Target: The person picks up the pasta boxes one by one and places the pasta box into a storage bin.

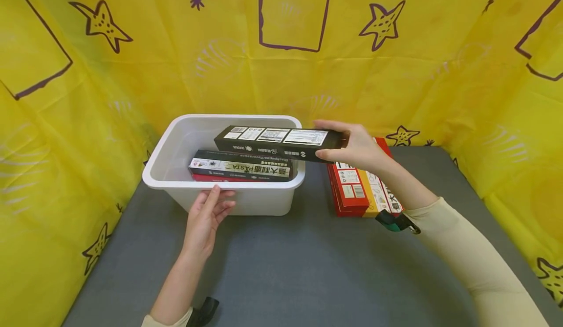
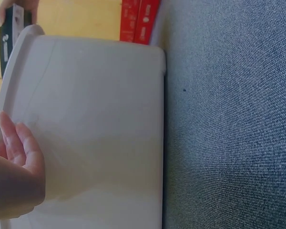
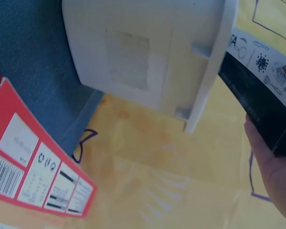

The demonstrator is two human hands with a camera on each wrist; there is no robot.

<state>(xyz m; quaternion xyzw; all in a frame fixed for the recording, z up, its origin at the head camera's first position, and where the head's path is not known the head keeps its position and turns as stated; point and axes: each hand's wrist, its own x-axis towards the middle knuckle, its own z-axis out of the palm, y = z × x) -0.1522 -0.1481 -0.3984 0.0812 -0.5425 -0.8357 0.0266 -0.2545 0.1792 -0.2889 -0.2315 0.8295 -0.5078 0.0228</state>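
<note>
My right hand [image 1: 357, 147] grips one end of a black pasta box [image 1: 268, 143], fingers behind it and thumb in front. The box's other end is over a white plastic bin [image 1: 154, 180], slightly tilted. Inside the bin lies another black pasta box [image 1: 239, 166], its white band printed PASTA, with a red box [image 1: 233, 178] partly hidden beneath. At the bin's front rim, my left hand [image 1: 205, 214] holds the lip, thumb on its edge and the other fingers below. The right wrist view shows the held box's dark side above my right thumb [image 3: 260, 143].
Red and yellow pasta boxes [image 1: 352, 190] lie stacked right of the bin, partly behind my right forearm. A grey cloth surface [image 1: 316, 268] lies under everything. Yellow patterned sheets [image 1: 286, 82] enclose the back and sides.
</note>
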